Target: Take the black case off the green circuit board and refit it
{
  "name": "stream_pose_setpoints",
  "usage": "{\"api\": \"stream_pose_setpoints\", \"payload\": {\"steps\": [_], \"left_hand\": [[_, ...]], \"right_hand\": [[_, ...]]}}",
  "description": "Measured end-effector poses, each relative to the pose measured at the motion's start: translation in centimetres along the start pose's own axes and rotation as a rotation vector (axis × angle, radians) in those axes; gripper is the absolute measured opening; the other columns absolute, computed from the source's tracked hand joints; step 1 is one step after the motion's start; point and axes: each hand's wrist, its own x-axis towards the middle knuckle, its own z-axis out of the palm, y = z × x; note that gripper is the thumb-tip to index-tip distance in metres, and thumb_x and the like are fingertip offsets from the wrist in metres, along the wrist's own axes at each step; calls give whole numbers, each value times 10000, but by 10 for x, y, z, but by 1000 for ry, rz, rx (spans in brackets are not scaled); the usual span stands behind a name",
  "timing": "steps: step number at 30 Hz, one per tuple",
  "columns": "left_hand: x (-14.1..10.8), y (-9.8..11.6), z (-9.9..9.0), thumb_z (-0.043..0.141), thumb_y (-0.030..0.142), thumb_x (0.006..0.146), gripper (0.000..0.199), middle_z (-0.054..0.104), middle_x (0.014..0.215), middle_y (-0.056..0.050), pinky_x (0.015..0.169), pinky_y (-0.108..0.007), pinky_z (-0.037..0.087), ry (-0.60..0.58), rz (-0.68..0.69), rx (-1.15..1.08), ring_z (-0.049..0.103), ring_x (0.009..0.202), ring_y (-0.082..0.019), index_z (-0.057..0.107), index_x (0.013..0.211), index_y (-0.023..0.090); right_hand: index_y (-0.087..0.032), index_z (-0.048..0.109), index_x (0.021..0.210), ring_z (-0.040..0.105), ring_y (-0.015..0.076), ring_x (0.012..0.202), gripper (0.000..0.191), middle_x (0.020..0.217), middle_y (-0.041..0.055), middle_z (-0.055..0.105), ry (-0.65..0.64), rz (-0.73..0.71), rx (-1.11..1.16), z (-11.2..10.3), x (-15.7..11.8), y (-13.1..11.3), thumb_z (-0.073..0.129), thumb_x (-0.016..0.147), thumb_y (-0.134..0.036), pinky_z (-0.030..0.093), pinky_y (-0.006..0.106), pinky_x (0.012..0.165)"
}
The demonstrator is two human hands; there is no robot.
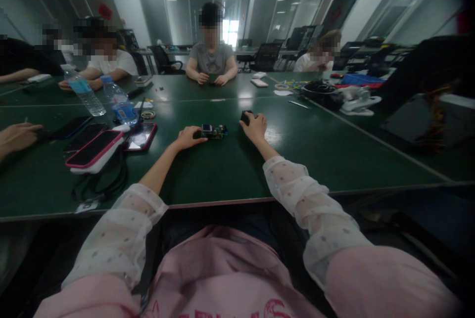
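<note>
My left hand [190, 138] rests on the green table, its thumb and fingers closed on the left end of a small circuit board [215, 132]. The board carries a little dark screen, and its right end sticks out free. To the right, apart from the board, my right hand [256, 126] grips a small black block [245, 116] from above. My fingers cover part of the block, so its exact kind cannot be made out. A stretch of tabletop lies between the two hands.
Left on the green table [222, 174] are a pink-edged phone [95, 148], another phone [142, 136] and two water bottles, one upright [120, 103], one tilted [84, 91]. A co-worker's hand [18, 137] is at far left. A pen [300, 105] and dark cables [319, 91] lie right.
</note>
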Motion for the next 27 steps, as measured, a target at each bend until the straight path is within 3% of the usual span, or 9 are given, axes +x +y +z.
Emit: {"api": "stream_pose_setpoints", "payload": {"steps": [9, 17, 22, 27], "left_hand": [[1, -1, 0, 549, 692, 789, 623, 568, 1347, -65, 1043, -506, 363, 1, -3, -4, 464, 1272, -320, 569, 1254, 277], [1, -1, 1, 554, 683, 791, 608, 573, 1339, -63, 1033, -490, 377, 13, -7, 18, 472, 1262, -314, 577, 1246, 280], [1, -3, 1, 550, 693, 789, 624, 556, 1368, -62, 1049, -500, 365, 5, -8, 7, 459, 1283, -314, 569, 1257, 282], [2, -4, 2, 551, 694, 791, 653, 548, 1380, -79, 1061, -508, 352, 11, -5, 4, 446, 1297, -323, 566, 1272, 253]], "right_hand": [[-167, 467, 1351, 414, 381, 1243, 601, 1253, 197, 443, -22, 31, -11, 0, 1, 4, 678, 800, -280, 353, 602, 1021], [-88, 485, 1216, 461, 353, 1222, 510, 1232, 217, 506, 34, 102, 25, 1, 8, 5, 668, 793, -308, 390, 553, 1041], [-133, 484, 1258, 503, 325, 1209, 592, 1253, 180, 547, -22, 32, 315, 6, 22, -2, 697, 762, -376, 368, 543, 1084], [-164, 548, 1243, 551, 305, 1175, 623, 1251, 142, 591, -246, -142, 628, 0, 14, -27, 743, 712, -425, 403, 494, 1073]]}}
